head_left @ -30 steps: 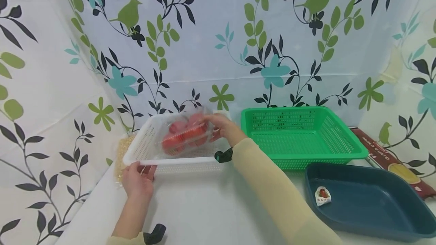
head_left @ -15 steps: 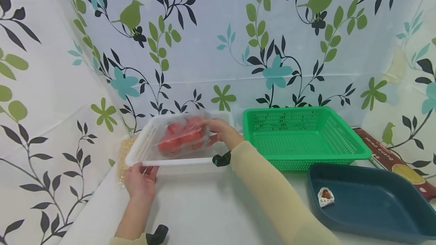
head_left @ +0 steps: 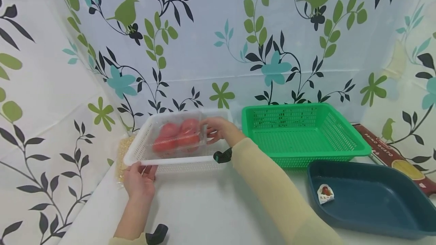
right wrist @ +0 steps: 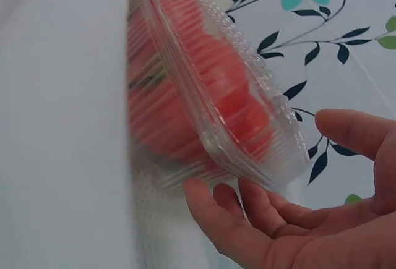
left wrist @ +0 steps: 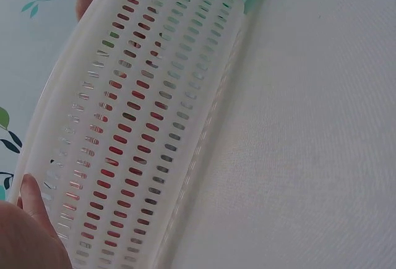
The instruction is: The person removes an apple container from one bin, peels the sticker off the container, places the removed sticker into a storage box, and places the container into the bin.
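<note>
A clear plastic clamshell box of red tomatoes (head_left: pixel 175 136) lies in the white perforated basket (head_left: pixel 177 160) at the back left. Beside the box's right end is my right hand (head_left: pixel 221 128). In the right wrist view its thumb stands apart from the box (right wrist: pixel 204 89), while the fingertips (right wrist: pixel 197 192) are by the lower edge; whether they touch is unclear. My left hand (head_left: pixel 139 180) holds the basket's front rim near the left corner. The left wrist view shows a finger (left wrist: pixel 37 201) against the slotted wall, with red showing through the slots.
Right of the white basket stands a green basket (head_left: pixel 306 157). A dark blue tray (head_left: pixel 374 199) with a small white label (head_left: pixel 325 194) sits front right. Behind it lies a dark red packet (head_left: pixel 391 156). A bag of yellowish grains (head_left: pixel 123 158) leans beside the white basket's left.
The tomato box has been lowered leftward and lies flatter in the white basket. My right hand's fingers have loosened from its right end. The left hand stays on the rim.
</note>
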`<state>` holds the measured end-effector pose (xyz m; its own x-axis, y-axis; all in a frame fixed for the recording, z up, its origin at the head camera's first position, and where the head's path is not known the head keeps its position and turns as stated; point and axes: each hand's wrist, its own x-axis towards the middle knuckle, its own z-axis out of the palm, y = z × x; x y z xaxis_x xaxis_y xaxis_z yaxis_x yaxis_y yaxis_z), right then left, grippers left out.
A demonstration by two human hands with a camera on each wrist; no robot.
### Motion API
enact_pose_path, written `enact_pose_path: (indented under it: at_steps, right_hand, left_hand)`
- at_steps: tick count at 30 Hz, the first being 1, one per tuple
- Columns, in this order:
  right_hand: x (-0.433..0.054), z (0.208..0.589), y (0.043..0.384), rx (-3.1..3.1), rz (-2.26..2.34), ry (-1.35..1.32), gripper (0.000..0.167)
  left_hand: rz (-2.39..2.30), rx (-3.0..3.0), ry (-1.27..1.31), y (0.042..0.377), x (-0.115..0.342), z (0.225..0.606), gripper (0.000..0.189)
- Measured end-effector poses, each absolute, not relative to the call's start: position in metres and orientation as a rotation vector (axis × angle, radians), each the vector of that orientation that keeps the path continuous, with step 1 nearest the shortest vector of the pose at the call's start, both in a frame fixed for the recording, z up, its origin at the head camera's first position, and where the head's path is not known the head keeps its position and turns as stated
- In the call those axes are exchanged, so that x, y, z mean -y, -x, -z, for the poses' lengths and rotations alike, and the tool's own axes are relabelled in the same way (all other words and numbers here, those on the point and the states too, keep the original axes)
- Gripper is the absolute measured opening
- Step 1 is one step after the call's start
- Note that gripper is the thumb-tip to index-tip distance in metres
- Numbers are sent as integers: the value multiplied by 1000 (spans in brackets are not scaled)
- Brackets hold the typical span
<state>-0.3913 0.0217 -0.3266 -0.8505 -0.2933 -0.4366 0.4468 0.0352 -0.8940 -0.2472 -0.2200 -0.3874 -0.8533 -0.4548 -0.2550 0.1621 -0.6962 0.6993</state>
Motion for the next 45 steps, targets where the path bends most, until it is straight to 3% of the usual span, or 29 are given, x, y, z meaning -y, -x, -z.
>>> enact_pose_path:
  at_steps: [18,35,45]
  right_hand:
    - [-26,329,399,-1685,1832,-183,73]
    - [-41,308,396,-1707,1913,-94,69]
    - [-49,299,376,-1729,1906,42,67]
  left_hand:
    - [2555,981,-569,246,219,385,42]
    - [2610,938,-559,247,220,388,44]
    - [2623,925,-577,243,223,388,47]
